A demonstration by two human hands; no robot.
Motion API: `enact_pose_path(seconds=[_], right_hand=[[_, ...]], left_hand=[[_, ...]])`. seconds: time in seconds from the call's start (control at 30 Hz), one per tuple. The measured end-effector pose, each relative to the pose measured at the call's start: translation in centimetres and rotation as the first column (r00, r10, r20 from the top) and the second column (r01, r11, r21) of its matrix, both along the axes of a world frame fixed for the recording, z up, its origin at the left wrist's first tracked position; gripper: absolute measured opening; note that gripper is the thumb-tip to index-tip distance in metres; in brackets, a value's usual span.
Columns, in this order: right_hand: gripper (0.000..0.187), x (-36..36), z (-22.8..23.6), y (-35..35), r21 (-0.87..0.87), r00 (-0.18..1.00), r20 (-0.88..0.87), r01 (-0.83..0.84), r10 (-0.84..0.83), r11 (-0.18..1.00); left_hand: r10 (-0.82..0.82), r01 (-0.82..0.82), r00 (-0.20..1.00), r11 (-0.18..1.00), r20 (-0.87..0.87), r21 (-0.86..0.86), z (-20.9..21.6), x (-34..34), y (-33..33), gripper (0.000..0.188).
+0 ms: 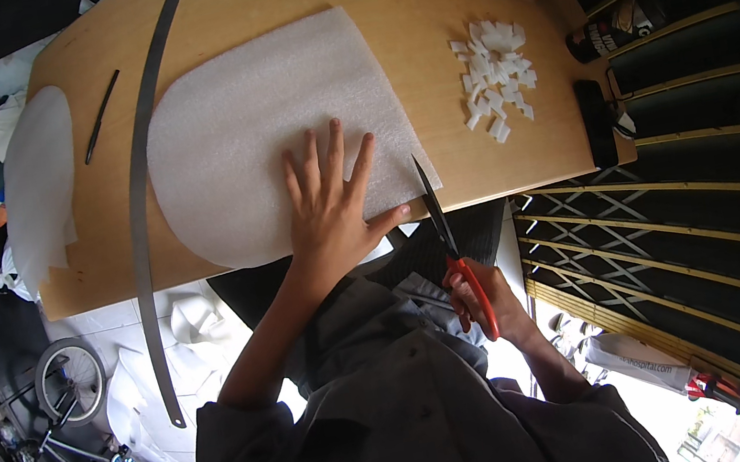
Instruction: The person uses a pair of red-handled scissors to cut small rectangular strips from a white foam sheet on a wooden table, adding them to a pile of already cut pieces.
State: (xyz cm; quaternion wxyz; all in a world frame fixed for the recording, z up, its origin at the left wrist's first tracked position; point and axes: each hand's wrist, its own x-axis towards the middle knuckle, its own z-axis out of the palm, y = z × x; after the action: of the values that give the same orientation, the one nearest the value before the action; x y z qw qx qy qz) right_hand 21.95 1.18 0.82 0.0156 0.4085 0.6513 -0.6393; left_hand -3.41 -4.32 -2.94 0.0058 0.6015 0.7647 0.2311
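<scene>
A white foam sheet (221,148) is laid flat on the wooden table (442,74), close to its near edge, with rounded outline at the left and an almost straight side at the right. The sheet is pressed by the left hand (327,204), which is opened flat with the fingers spread and the thumb pointed to the right. In the right hand (487,295), the orange handles of a pair of scissors (440,220) are gripped, and the dark blades are directed away from the body, across the lower right corner of the sheet. Whether the foam lies between the blades cannot be told. By judgement, the trimming of this right side is the step in hand, and for the next move the sheet should be kept firm while the blades are guided along the edge, with the left thumb held away from the cutting line. Well to the right, a heap of small white pieces (496,66) is seen. On the left side, a long metal strip (146,286), a dark pen (101,117) and another white sheet (42,176) are placed.
</scene>
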Motion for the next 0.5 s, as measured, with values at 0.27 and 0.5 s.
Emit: enact_pose_path(seconds=[0.27, 0.5], right_hand=[[0.052, 0.2, 0.2, 0.5, 0.078, 1.000, 0.007, -0.022, 0.021, 0.997], [0.049, -1.4, 1.6, -0.3, -0.019, 0.988, 0.125, 0.091, -0.088, 0.996]], left_hand=[[0.002, -0.002, 1.000, 1.000, -0.003, -0.019, -0.1, 0.0, 0.0, 0.092], [0.020, -0.020, 1.000, 1.000, 0.001, 0.006, 0.1, 0.1, 0.0, 0.089]])
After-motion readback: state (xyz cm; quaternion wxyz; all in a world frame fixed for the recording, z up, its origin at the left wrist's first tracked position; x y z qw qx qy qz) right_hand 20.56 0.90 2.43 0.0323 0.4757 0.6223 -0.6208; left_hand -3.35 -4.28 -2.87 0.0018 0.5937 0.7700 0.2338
